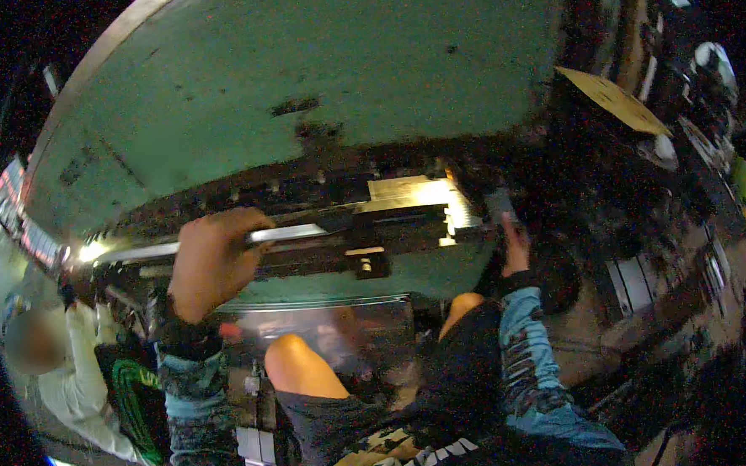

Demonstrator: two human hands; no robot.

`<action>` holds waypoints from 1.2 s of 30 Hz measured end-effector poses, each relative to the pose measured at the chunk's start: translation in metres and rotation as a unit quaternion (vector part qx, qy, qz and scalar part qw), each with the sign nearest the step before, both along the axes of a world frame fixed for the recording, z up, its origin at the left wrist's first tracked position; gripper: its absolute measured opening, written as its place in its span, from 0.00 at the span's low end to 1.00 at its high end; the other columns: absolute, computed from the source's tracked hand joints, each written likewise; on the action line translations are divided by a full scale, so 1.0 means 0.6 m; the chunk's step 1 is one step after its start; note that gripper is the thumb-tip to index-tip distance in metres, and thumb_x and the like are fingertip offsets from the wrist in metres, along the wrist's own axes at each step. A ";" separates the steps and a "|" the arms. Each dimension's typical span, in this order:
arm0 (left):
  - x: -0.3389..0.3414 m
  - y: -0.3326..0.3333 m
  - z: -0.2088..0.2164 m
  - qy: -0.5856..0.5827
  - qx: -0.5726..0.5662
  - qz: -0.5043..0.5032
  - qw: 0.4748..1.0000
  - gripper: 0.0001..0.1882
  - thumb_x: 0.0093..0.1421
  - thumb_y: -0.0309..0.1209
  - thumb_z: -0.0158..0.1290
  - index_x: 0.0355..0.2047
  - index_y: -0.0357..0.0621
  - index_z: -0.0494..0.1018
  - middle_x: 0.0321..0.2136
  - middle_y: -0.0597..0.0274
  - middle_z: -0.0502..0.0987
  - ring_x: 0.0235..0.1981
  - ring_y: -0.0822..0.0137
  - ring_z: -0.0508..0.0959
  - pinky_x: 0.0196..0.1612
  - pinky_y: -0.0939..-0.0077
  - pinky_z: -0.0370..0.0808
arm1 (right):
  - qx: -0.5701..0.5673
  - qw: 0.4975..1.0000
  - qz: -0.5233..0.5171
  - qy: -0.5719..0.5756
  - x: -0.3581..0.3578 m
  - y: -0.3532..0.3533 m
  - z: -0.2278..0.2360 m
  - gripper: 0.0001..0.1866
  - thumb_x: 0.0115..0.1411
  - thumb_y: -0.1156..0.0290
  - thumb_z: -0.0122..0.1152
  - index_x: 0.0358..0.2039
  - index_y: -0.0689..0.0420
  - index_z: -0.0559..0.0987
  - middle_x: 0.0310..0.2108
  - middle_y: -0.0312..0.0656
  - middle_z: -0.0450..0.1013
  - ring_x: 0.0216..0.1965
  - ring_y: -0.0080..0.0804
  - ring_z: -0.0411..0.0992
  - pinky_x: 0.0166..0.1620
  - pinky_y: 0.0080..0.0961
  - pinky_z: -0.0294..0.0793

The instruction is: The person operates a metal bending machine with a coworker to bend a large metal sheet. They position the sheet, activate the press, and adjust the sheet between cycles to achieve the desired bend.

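My left hand [214,258] is closed round a long, shiny metal strip [293,233], which runs from the lit far left end toward the middle. The hand is blurred. To the right, my right hand [515,247] reaches up beside a small grey piece [498,201]; its fingers are smeared and partly in the dark, so I cannot make out their grip. Between my hands a brightly lit, yellowish metal plate [409,191] sits on a dark machine bed [398,225]. A small dark block with a pale mark [366,263] hangs below it.
A wide green worktop [432,69] stretches beyond the machine bed, with dark patches on it. At right lies a yellow sheet [615,98] among dark clutter. On the left sits another person in pale sleeves [80,366]. A shiny panel [327,320] is above my knees.
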State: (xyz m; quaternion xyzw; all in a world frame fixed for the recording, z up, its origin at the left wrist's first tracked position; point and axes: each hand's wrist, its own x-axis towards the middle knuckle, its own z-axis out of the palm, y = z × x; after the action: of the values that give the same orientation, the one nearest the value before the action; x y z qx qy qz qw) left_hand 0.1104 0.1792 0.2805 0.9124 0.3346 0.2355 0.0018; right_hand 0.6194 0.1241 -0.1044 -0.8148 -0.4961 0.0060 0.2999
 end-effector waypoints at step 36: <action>-0.055 -0.061 -0.070 0.041 0.034 -0.082 0.995 0.20 0.48 0.21 0.55 0.44 0.46 0.75 0.40 0.58 0.80 0.40 0.51 0.82 0.39 0.61 0.80 | 0.266 0.782 -0.066 0.560 -0.149 0.030 0.135 0.45 0.53 0.52 0.78 0.66 0.57 0.68 0.62 0.42 0.70 0.60 0.43 0.68 0.64 0.42 0.66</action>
State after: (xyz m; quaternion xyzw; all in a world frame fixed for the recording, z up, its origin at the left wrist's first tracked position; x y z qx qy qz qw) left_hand 0.0772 0.1428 0.2384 0.9452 0.2500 0.2085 -0.0238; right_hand 0.5301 0.1422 -0.0234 -0.5866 -0.1673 0.3092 0.7296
